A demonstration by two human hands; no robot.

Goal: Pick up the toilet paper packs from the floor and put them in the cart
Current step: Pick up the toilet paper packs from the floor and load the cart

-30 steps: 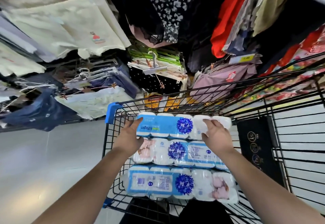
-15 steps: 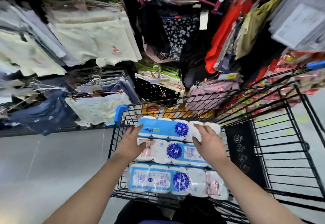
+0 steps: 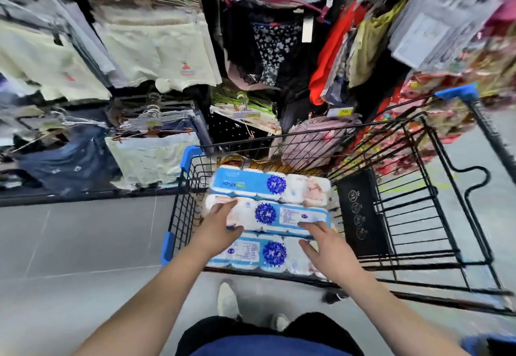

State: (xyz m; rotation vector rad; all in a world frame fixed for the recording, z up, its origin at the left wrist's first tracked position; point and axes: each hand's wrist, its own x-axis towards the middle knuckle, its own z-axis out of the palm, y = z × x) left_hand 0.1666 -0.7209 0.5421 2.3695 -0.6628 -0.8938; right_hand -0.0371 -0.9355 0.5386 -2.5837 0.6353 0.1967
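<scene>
A white shoe [image 3: 227, 298] stands on the grey floor [image 3: 83, 244], just outside the near side of the cart [image 3: 189, 157]. Both arms reach over that near side.

Three packs lie flat in the left part of the cart, side by side and touching. The near pack [image 3: 262, 253] is by the cart's near side. The middle pack [image 3: 268, 214] is next, and the far pack [image 3: 251, 184] is by the cart's far side.

The left hand [image 3: 220, 224] rests on the left end of the middle pack. Its fingers lie almost straight on top and do not curl round the pack. The right hand [image 3: 321, 241] is spread wide over the right end of the near pack. Its fingertips touch the near edge of the middle pack, and it holds nothing.

A black flap [image 3: 360, 213] with round signs lies inside the cart, just right of the packs.

Past the cart's far side hang lots of clothes [image 3: 156, 48], and they look blurry
</scene>
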